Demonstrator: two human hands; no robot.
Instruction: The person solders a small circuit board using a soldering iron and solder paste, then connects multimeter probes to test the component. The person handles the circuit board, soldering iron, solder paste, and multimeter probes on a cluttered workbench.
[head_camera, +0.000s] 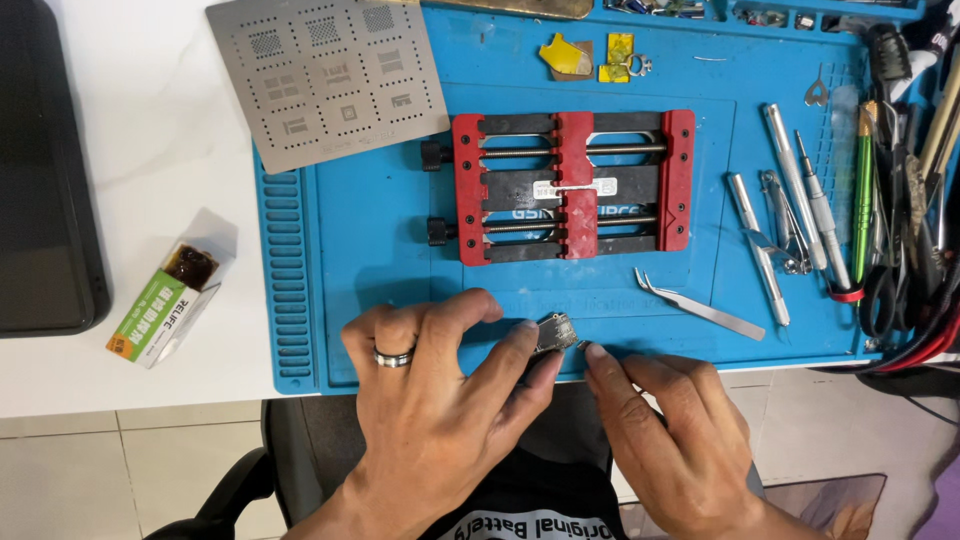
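Note:
My left hand (435, 395), with a ring on one finger, pinches a small grey circuit board (556, 333) between thumb and index finger at the front edge of the blue work mat (380, 220). Just to its right, my right hand (670, 430) touches the board's right end with a fingertip. Whether it holds something small I cannot tell. A red and black clamp fixture (560, 185) sits on the mat behind the hands. Curved metal tweezers (700, 305) lie on the mat to the right of the board.
A metal stencil plate (330, 75) lies at the mat's back left. Screwdrivers, tweezers and cables (820, 210) crowd the right side. A small open box (165, 310) and a dark tray (40, 170) rest on the white table at left. Yellow tape scraps (590, 55) lie at the back.

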